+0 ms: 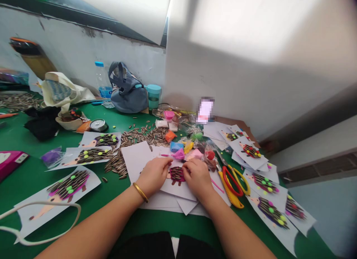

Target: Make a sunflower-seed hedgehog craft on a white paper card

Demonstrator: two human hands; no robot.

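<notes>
In front of me lies a paper hedgehog picture (175, 184), its dark pink body covered with rows of sunflower seeds (176, 173). My left hand (154, 175) rests at the picture's left side, fingers curled and thumb close to the index finger. Whatever they may hold is hidden. At the right edge of the seed-covered body, my right hand (197, 177) has thumb and fingertips pinched together; anything between them is too small to name. More white sheets (135, 160) lie under and beside both hands. Just beyond are packets of coloured clay (178, 149).
A seed heap (145, 136) spreads behind the sheets. Red-handled scissors (232, 181) and a yellow cutter (232, 190) lie right. Seeded hedgehog pictures (269, 210) flank both sides. A blue bag (128, 89), teal cup (154, 97) and bottle (104, 86) stand by the wall.
</notes>
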